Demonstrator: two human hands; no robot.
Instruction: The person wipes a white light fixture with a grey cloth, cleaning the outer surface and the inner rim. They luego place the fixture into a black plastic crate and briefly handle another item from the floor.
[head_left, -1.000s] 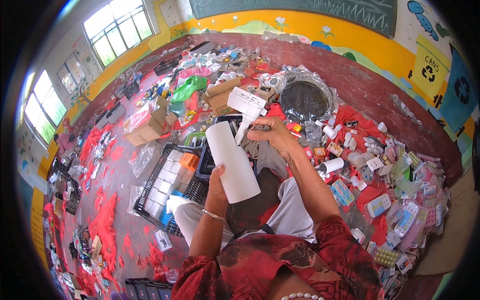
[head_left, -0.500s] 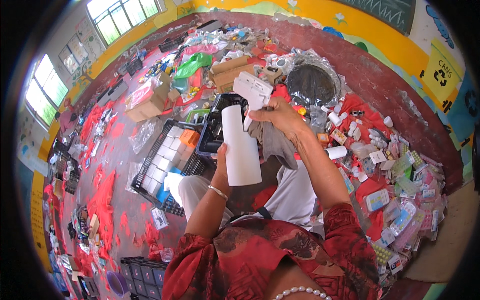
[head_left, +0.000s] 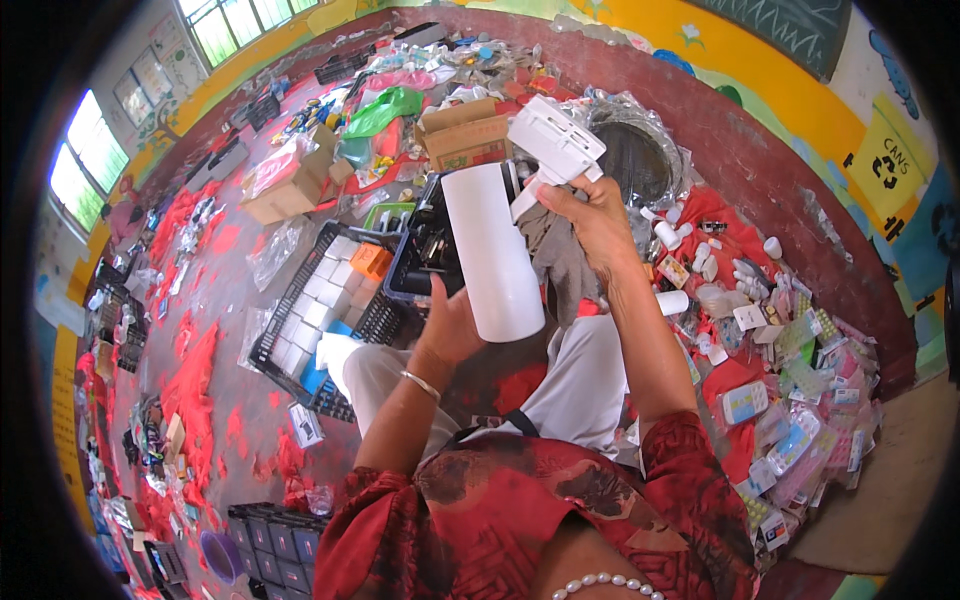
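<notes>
Pinching a white slotted plastic piece (head_left: 555, 138) by its narrow stem, the right hand (head_left: 598, 220) also has a grey cloth (head_left: 560, 262) hanging below its fingers. A smooth white cylinder (head_left: 495, 255) leans just left of the stem, partly in front of a blue bin (head_left: 397, 262) with black items. Beside its lower part, the left hand (head_left: 455, 322) has its thumb raised; its fingers are hidden, so I cannot tell whether they grip. Farther left, a black mesh crate (head_left: 378, 325) holds white boxes (head_left: 320, 315) and an orange box (head_left: 371, 261).
</notes>
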